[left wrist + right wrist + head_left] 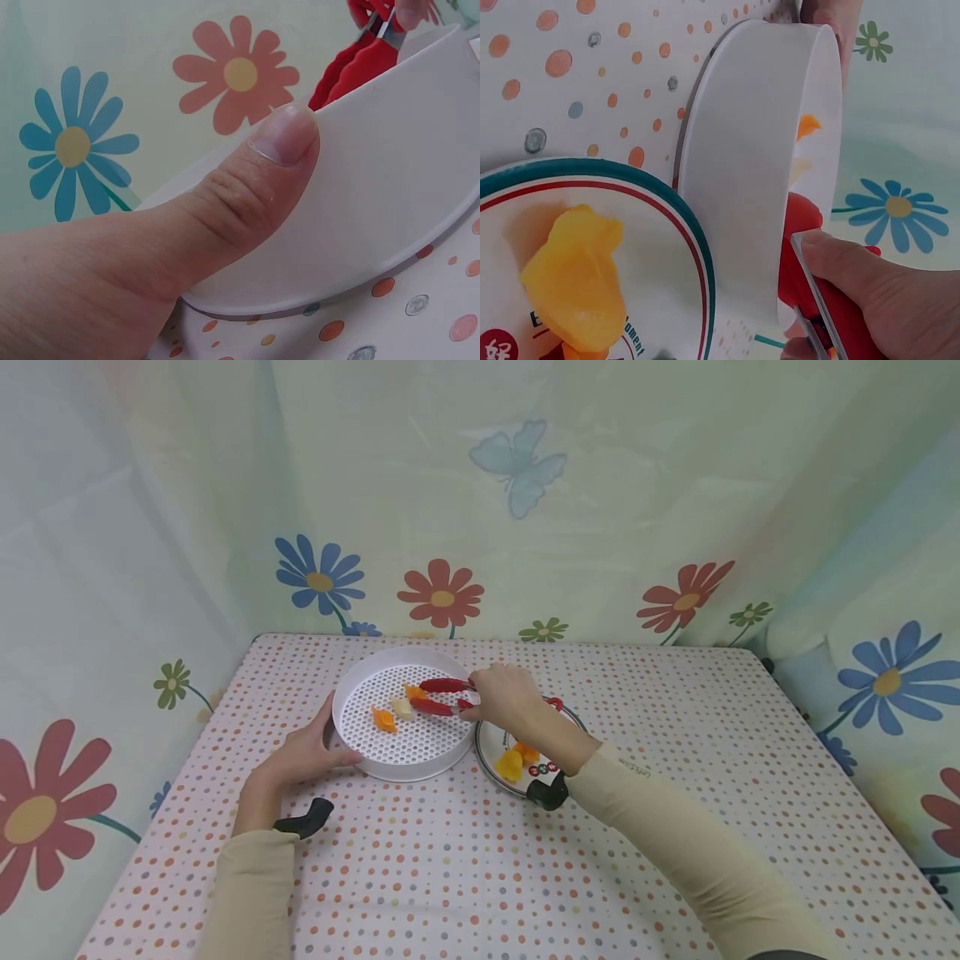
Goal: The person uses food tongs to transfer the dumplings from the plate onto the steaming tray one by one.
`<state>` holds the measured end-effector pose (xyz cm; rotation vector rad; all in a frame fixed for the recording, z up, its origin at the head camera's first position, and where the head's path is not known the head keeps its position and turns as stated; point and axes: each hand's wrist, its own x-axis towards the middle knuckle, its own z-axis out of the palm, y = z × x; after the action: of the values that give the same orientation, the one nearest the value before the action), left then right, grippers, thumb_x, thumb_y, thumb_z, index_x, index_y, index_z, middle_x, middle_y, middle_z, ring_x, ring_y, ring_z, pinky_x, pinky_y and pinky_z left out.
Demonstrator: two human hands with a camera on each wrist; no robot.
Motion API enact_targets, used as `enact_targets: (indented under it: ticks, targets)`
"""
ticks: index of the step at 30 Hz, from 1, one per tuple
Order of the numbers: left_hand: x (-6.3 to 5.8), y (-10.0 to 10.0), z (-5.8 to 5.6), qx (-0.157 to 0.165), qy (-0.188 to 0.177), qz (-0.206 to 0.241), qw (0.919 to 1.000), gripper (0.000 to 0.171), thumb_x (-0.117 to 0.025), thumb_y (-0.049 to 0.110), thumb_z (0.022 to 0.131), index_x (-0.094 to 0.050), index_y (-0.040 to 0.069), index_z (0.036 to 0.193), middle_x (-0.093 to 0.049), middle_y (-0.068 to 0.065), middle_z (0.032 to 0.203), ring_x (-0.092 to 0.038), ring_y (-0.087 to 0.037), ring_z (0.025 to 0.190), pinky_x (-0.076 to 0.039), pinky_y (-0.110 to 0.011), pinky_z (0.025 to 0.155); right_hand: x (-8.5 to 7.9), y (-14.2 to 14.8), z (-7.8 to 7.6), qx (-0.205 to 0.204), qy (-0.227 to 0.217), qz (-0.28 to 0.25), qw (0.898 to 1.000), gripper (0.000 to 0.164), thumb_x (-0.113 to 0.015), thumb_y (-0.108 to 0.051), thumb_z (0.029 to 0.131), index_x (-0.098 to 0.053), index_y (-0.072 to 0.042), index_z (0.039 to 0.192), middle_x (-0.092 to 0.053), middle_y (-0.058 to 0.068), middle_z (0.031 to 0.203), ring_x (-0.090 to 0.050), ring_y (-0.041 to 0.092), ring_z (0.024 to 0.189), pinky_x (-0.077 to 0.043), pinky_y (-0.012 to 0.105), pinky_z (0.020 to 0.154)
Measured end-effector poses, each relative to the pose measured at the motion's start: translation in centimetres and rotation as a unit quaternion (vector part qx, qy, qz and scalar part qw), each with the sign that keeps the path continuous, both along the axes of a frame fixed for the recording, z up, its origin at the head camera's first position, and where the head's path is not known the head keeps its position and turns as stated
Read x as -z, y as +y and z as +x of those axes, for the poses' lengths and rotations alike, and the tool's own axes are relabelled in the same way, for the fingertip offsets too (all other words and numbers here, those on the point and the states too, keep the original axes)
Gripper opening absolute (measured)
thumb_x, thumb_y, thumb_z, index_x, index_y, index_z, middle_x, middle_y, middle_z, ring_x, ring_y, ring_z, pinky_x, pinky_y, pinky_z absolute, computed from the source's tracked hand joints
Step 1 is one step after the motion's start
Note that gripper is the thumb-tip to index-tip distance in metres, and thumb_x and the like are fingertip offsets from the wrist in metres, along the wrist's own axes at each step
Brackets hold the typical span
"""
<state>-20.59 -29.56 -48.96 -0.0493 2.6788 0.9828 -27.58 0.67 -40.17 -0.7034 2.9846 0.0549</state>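
Observation:
A white round steamer tray point(405, 772) with a perforated floor stands on the table. My left hand point(303, 754) holds its left side, the thumb point(281, 146) along the outer wall; the other fingers are hidden in the left wrist view. Inside lie an orange dumpling-like piece point(384, 720) and a cream one point(402, 708). My right hand point(510, 697) grips red tongs point(442, 686), which reach over the tray's right rim. Another orange piece point(414, 692) is at the tong tips; whether they pinch it I cannot tell.
A white plate point(491, 745) with a green and red rim stands right of the tray, partly under my right forearm. It bears a yellow piece point(509, 766) and an orange piece point(527, 752). A dotted cloth point(420, 877) covers the table; a flowered curtain point(600, 577) hangs behind.

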Motion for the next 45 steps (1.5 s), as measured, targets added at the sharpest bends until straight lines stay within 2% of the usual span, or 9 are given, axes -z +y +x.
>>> enact_targets:
  ticks: [10, 14, 18, 23, 27, 31, 34, 38, 45]
  targets:
    - [0.5, 0.5, -0.3, -0.002, -0.007, -0.002, 1.0, 0.127, -0.07, 0.071, 0.066, 0.019, 0.034, 0.149, -0.003, -0.015, 0.161, -0.011, -0.054, 0.14, -0.018, -0.073, 0.105, -0.8, 3.2, 0.2, 0.063, -0.023, -0.03, 0.997, 0.07, -0.073, -0.058, 0.073, -0.059, -0.015, 0.127, -0.07, 0.003, 0.109, -0.062, 0.02, 0.086, -0.055, 0.027, 0.066]
    - [0.4, 0.5, -0.1, 0.002, -0.006, -0.006, 1.0, 0.126, -0.069, 0.072, 0.066, 0.019, 0.034, 0.149, -0.002, -0.014, 0.161, -0.011, -0.052, 0.141, -0.017, -0.072, 0.105, -1.8, 6.0, 1.4, 0.101, 0.002, -0.055, 0.993, 0.079, -0.073, -0.063, 0.07, -0.056, -0.015, 0.132, -0.072, 0.005, 0.096, -0.061, 0.021, 0.075, -0.049, 0.024, 0.055]
    - [-0.1, 0.0, 0.4, 0.002, -0.009, -0.012, 0.9999, 0.125, -0.068, 0.07, 0.068, 0.019, 0.033, 0.149, -0.002, -0.015, 0.161, -0.011, -0.052, 0.141, -0.018, -0.073, 0.104, -1.7, 9.1, 2.5, 0.126, 0.045, -0.096, 0.986, 0.081, -0.074, -0.061, 0.07, -0.055, -0.013, 0.132, -0.07, 0.007, 0.085, -0.057, 0.021, 0.067, -0.044, 0.024, 0.052]
    - [-0.4, -1.1, 1.0, 0.002, -0.009, -0.021, 0.9997, 0.125, -0.068, 0.069, 0.069, 0.021, 0.032, 0.148, 0.0, -0.015, 0.161, -0.01, -0.054, 0.14, -0.017, -0.074, 0.103, -1.3, 11.8, 3.4, 0.139, 0.067, -0.16, 0.975, 0.081, -0.073, -0.061, 0.072, -0.055, -0.01, 0.132, -0.071, 0.012, 0.1, -0.057, 0.024, 0.074, -0.044, 0.028, 0.057]
    - [0.0, -1.2, 0.9, 0.012, 0.003, -0.015, 0.9998, 0.124, -0.068, 0.068, 0.07, 0.022, 0.033, 0.148, 0.002, -0.013, 0.161, -0.01, -0.054, 0.14, -0.016, -0.074, 0.103, -2.4, 14.1, 4.2, 0.127, 0.029, -0.146, 0.981, 0.09, -0.075, -0.062, 0.068, -0.051, -0.009, 0.136, -0.067, 0.016, 0.115, -0.06, 0.029, 0.089, -0.053, 0.039, 0.071]
    - [0.2, -0.9, 0.7, 0.013, 0.004, -0.005, 0.9999, 0.125, -0.069, 0.066, 0.071, 0.022, 0.033, 0.148, 0.003, -0.012, 0.161, -0.008, -0.053, 0.141, -0.015, -0.075, 0.103, -3.8, 16.4, 5.0, 0.077, -0.023, -0.114, 0.99, 0.095, -0.079, -0.062, 0.062, -0.052, -0.011, 0.137, -0.063, 0.017, 0.124, -0.06, 0.031, 0.103, -0.052, 0.05, 0.086]
    - [0.1, -0.7, 0.7, 0.014, 0.004, -0.011, 0.9998, 0.124, -0.07, 0.066, 0.071, 0.022, 0.033, 0.148, 0.001, -0.013, 0.161, -0.01, -0.053, 0.14, -0.017, -0.075, 0.102, -4.3, 17.6, 5.6, 0.054, -0.051, -0.096, 0.993, 0.094, -0.08, -0.062, 0.06, -0.054, -0.012, 0.136, -0.065, 0.015, 0.122, -0.061, 0.029, 0.103, -0.051, 0.05, 0.086]
    - [-0.3, -0.5, 0.6, 0.019, 0.01, -0.019, 0.9996, 0.124, -0.069, 0.066, 0.071, 0.022, 0.033, 0.148, 0.0, -0.015, 0.16, -0.013, -0.054, 0.139, -0.019, -0.075, 0.102, -4.5, 18.4, 6.0, 0.062, -0.076, -0.08, 0.992, 0.091, -0.082, -0.058, 0.06, -0.056, -0.011, 0.134, -0.065, 0.016, 0.121, -0.061, 0.031, 0.105, -0.052, 0.052, 0.085]
    - [-0.5, 0.2, 0.4, 0.017, 0.0, 0.006, 0.9998, 0.125, -0.072, 0.062, 0.071, 0.023, 0.035, 0.147, 0.003, -0.013, 0.161, -0.005, -0.052, 0.142, -0.013, -0.074, 0.104, -3.1, 19.0, 5.1, 0.062, -0.106, -0.068, 0.99, 0.089, -0.083, -0.054, 0.062, -0.055, -0.011, 0.134, -0.071, 0.009, 0.106, -0.065, 0.021, 0.091, -0.055, 0.044, 0.077]
